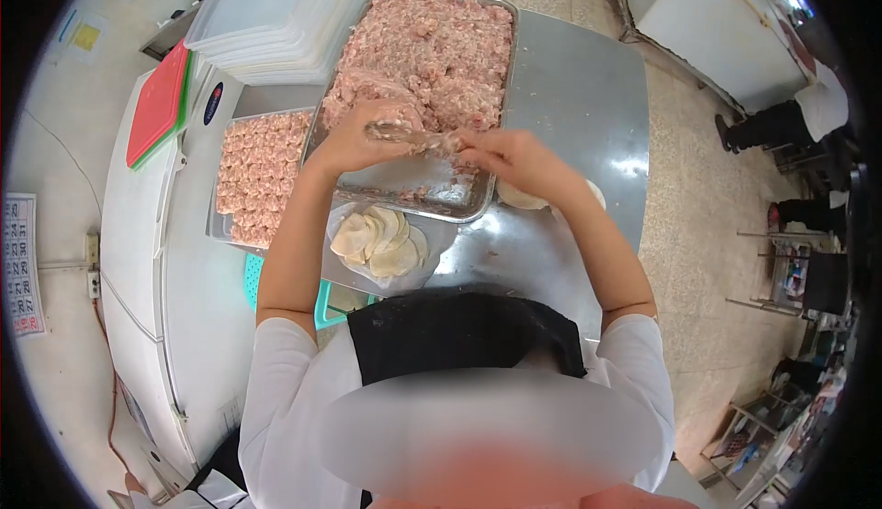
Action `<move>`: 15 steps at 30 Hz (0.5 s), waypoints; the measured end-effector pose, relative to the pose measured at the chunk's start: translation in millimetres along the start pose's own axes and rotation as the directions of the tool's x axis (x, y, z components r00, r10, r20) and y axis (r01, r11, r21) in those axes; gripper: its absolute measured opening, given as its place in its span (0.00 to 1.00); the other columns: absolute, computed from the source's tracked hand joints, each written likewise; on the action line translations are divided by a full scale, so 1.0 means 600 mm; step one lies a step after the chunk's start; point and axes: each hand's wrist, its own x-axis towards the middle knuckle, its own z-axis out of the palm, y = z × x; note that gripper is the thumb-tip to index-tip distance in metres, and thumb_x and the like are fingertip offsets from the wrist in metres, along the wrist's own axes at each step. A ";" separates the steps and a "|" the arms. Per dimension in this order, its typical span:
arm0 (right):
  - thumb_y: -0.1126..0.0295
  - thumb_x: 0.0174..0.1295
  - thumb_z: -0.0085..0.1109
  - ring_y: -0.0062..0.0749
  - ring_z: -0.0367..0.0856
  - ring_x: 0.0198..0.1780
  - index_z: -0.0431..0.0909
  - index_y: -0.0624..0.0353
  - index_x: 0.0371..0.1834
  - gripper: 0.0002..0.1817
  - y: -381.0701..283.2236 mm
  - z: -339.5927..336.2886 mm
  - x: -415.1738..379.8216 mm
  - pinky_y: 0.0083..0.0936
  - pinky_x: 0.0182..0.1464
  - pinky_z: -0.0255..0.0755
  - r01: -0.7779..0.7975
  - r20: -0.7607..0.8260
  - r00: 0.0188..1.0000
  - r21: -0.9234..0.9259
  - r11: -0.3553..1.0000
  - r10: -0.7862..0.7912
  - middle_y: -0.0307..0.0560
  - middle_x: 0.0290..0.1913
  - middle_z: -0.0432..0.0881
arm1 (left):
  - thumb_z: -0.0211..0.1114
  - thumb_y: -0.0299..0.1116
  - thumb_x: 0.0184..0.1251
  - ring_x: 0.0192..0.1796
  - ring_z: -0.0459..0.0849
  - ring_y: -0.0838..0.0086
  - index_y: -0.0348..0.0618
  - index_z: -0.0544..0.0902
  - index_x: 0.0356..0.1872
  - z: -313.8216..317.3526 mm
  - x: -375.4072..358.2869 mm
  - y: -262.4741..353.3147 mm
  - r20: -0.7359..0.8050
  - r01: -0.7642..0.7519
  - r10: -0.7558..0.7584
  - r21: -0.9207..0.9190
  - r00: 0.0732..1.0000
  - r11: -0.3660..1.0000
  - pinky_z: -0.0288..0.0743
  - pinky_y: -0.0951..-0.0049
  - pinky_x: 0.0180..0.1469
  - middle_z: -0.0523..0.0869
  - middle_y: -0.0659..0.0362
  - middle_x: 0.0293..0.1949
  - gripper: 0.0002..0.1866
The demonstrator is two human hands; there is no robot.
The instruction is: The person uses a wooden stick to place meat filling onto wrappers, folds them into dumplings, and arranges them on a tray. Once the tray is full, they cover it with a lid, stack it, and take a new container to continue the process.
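Observation:
My left hand (363,141) is closed around a narrow, flat spatula-like tool (418,139) smeared with meat, over the near part of a large metal tray (404,184). The tool's far end meets my right hand (519,162), whose fingers are pinched together; what they hold is hidden. Pale ground meat (432,45) fills the tray's far part, while its near part is mostly scraped bare. Close by my right forearm lie pale round wrappers (522,195), partly covered. More thin round wrappers (381,241) sit fanned out on a plastic sheet in front of the tray.
On the left, a shallow tray holds rows of meat-filled dumplings (262,174). Stacked translucent plastic trays (280,17) stand behind it. Red and green cutting boards (158,105) rest on a white freezer (138,224). A teal stool (326,307) is under the metal table (583,96). Another person (808,109) stands far right.

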 end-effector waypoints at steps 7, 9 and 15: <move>0.57 0.69 0.56 0.53 0.82 0.42 0.81 0.52 0.57 0.18 -0.070 -0.024 -0.009 0.38 0.45 0.76 -0.091 -0.148 0.989 -0.422 0.902 0.031 0.54 0.39 0.83 | 0.71 0.27 0.52 0.47 0.83 0.72 0.41 0.80 0.54 0.007 -0.019 -0.035 -0.217 -0.004 -0.026 -0.138 0.976 0.990 0.76 0.69 0.53 0.85 0.55 0.47 0.24; 0.58 0.69 0.56 0.53 0.82 0.43 0.81 0.54 0.56 0.17 -0.072 -0.043 -0.013 0.37 0.46 0.76 -0.131 -0.125 0.989 -0.450 0.884 0.084 0.55 0.40 0.84 | 0.71 0.27 0.52 0.47 0.83 0.72 0.41 0.80 0.55 0.015 -0.041 -0.002 -0.282 0.053 -0.101 -0.172 0.954 0.984 0.75 0.69 0.54 0.84 0.56 0.48 0.25; 0.57 0.69 0.54 0.51 0.84 0.44 0.81 0.61 0.54 0.20 -0.095 -0.024 -0.034 0.37 0.45 0.78 0.124 -0.066 0.986 -0.321 0.939 -0.153 0.55 0.45 0.85 | 0.72 0.29 0.53 0.47 0.83 0.69 0.40 0.82 0.49 -0.011 -0.081 0.037 -0.204 -0.279 0.300 0.127 0.932 0.952 0.75 0.68 0.53 0.85 0.57 0.44 0.20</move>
